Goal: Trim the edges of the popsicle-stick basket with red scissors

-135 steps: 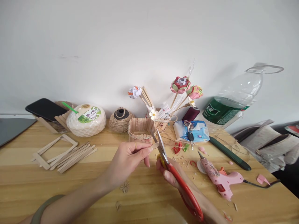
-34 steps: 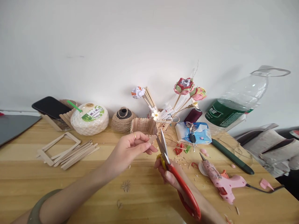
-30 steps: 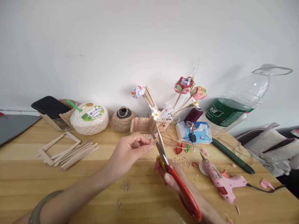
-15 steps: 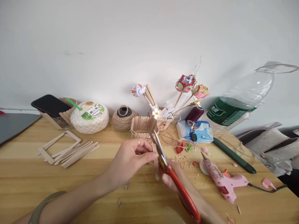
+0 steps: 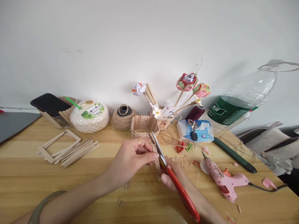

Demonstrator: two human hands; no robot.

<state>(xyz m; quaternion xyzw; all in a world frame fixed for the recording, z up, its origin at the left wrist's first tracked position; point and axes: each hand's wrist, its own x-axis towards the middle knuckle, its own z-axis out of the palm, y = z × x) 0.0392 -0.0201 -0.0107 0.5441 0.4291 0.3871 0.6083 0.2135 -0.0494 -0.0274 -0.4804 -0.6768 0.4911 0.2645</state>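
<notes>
Between thumb and fingers, my left hand [image 5: 137,155] pinches a flat wooden craft stick [image 5: 156,165], its lower end pointing down. My right hand [image 5: 174,179] is wrapped round the red-handled scissors [image 5: 179,186]. Their blades are parted and lie at the stick's upper end, slanting up to the left. Just behind the blades is a small box made of wooden sticks [image 5: 143,133]. Small wood chips [image 5: 181,160] are scattered on the table right of my hands.
Loose craft sticks [image 5: 80,152] and a stick frame [image 5: 44,152] lie left. Twine [image 5: 123,116], a white coconut [image 5: 90,116] and paper flowers [image 5: 187,81] stand behind. A pink glue gun [image 5: 224,180], green cutter [image 5: 234,155] and large bottle [image 5: 229,110] are right.
The scissor blades have shifted slightly left across the top of the stick. Both hands keep their grips, and the view has moved very slightly.
</notes>
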